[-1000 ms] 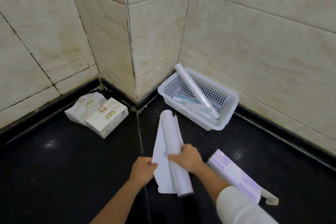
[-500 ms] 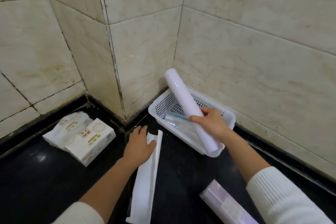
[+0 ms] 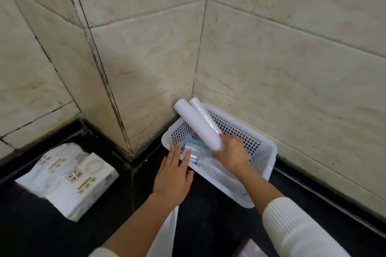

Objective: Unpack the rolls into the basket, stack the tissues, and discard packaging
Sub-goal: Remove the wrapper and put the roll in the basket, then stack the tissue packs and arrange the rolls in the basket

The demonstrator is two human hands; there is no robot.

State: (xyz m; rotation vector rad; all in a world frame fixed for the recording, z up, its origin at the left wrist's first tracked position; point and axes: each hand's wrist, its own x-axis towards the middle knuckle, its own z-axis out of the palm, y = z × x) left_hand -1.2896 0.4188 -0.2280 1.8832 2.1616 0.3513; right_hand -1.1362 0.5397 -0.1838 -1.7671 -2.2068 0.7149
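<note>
A white perforated basket stands on the black floor in the wall corner. My right hand grips the lower end of a white roll, which slants up over the basket's far left corner. A second, film-wrapped roll leans right beside it. More wrapped rolls lie inside the basket. My left hand is flat with fingers apart, its fingertips reaching over the basket's near left rim. A white wrapper sheet lies on the floor below my left wrist. Two tissue packs sit side by side at the left.
Beige tiled walls close in the corner behind the basket, with a jutting wall edge between basket and tissues. A purple-white box corner peeks in at the bottom edge. Black floor lies between the tissues and my arms.
My right hand pulled the roll out of the wrapper and carried it up into the basket. My left hand let go of the wrapper and moved to the basket's rim. The view moved closer.
</note>
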